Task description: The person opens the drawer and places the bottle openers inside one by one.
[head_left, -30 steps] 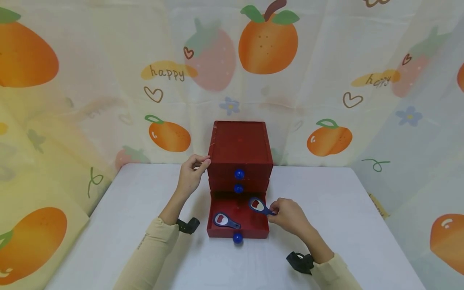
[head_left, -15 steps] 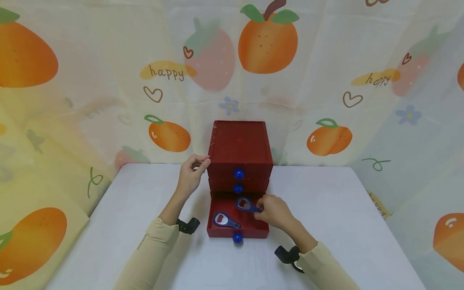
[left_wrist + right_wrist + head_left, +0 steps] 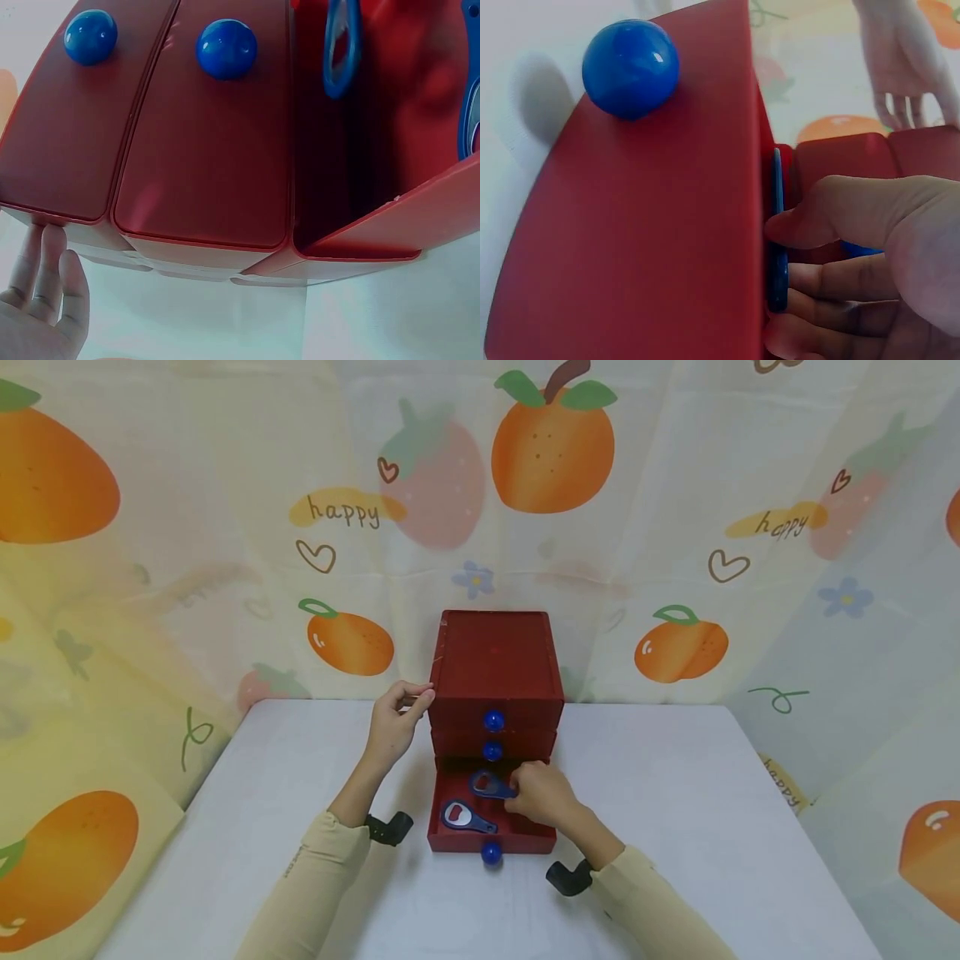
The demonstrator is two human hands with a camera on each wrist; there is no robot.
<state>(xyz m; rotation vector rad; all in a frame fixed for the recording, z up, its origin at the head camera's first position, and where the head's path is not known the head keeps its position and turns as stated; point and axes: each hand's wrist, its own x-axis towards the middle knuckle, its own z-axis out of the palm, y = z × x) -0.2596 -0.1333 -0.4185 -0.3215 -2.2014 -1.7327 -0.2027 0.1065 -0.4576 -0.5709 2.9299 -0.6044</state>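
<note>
My right hand (image 3: 542, 792) pinches the handle end of a blue bottle opener (image 3: 486, 784), whose metal head points left over the pulled-out bottom drawer (image 3: 525, 842). A second blue bottle opener (image 3: 459, 816) lies in that drawer near its front left. My left hand (image 3: 396, 717) touches the left side of the red drawer cabinet (image 3: 495, 656) near its upper front corner, fingers fairly straight in the left wrist view. The held opener (image 3: 342, 49) hangs above the drawer floor there. In the right wrist view the drawer front hides part of the right fingers (image 3: 840, 281).
Two closed drawers with blue knobs (image 3: 493, 721) sit above the bottom one, which has its own blue knob (image 3: 491, 853). The cabinet stands on a white table (image 3: 660, 777) against a fruit-print cloth (image 3: 675, 460). Each wrist wears a black camera (image 3: 568, 878).
My right hand has moved left with the bottle opener, from the drawer's right edge to over its middle. The left hand has stayed at the cabinet's side.
</note>
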